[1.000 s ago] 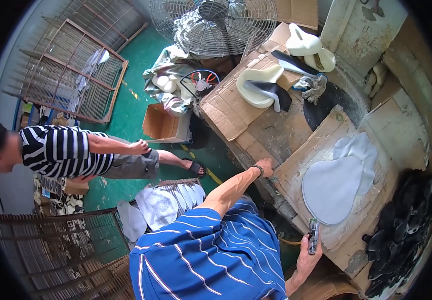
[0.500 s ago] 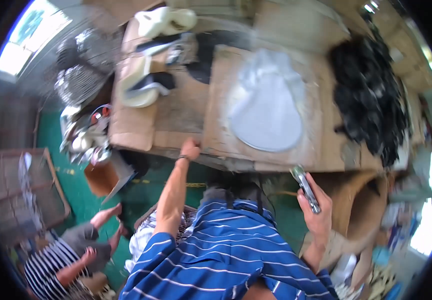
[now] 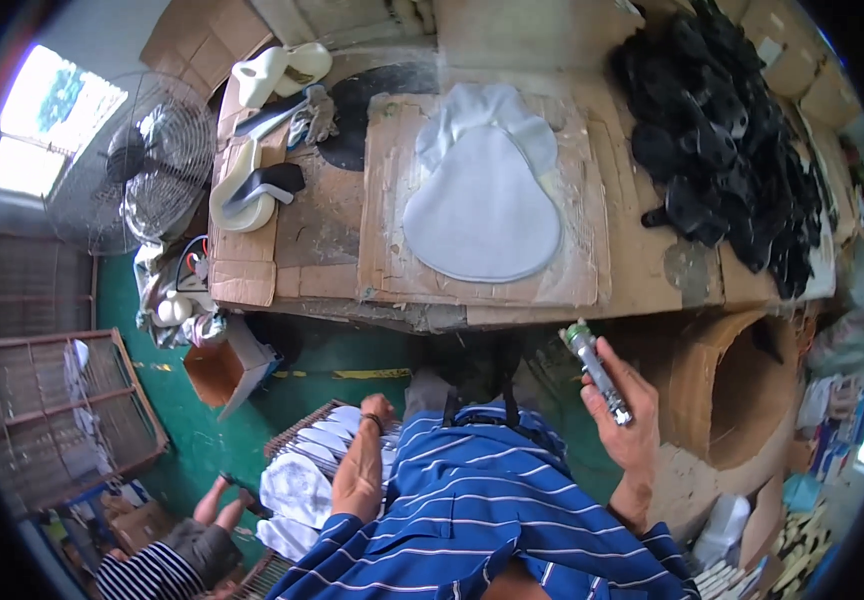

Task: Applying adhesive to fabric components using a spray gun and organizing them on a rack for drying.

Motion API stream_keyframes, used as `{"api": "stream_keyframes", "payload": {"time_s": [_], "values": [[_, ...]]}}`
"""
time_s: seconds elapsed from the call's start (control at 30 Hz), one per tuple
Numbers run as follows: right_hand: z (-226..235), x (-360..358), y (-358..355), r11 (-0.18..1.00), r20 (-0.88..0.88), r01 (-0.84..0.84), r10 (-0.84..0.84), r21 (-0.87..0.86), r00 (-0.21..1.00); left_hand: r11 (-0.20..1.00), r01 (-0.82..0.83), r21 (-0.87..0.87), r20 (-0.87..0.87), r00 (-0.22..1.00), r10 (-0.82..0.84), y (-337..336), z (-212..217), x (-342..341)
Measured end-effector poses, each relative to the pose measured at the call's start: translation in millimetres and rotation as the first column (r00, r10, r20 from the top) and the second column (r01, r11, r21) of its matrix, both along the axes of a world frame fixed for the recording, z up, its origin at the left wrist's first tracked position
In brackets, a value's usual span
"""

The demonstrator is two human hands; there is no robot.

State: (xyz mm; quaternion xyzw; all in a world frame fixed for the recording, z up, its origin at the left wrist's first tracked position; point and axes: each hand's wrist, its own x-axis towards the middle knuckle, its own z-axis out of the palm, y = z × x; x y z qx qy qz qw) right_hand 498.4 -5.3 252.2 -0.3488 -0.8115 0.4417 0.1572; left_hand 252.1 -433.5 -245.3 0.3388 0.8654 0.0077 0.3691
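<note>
I have the right hand (image 3: 629, 410) wrapped around a metal tool (image 3: 595, 366), tip slanting leftward; the left hand (image 3: 378, 406) hangs low, its closure and hold unclear from here. A pale pad (image 3: 482, 215) lies on cardboard (image 3: 382, 270).

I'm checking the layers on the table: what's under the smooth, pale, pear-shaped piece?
At the far edge of the pear-shaped piece, a lobed pale piece sticks out; a cardboard sheet shows around both. How far the lobed pale piece continues underneath is covered.
</note>
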Motion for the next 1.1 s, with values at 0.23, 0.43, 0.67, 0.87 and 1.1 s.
{"api": "stream_keyframes", "payload": {"time_s": [0.23,0.43,0.67,0.87,1.1], "values": [[14,42,1,0.997,-0.118,0.071,-0.066,0.04,0.991,0.99,0.028,-0.138,-0.026,0.999,-0.032,23,11,32],[27,40,-28,0.987,-0.127,0.14,-0.129,0.083,0.984,0.307,-0.949,-0.067,0.696,0.176,0.696,99,32,-27],[25,29,-57,0.982,-0.078,0.163,-0.156,0.094,0.985,0.362,-0.932,0.006,0.711,0.259,0.654,138,62,-48],[24,20,-65,0.993,-0.005,0.11,-0.11,0.035,0.994,0.358,-0.897,-0.257,0.548,0.17,0.819,68,23,-27],[28,14,-68,0.987,-0.012,0.14,-0.139,0.077,0.99,0.299,-0.909,-0.29,0.492,0.126,0.861,22,27,-17]]}}
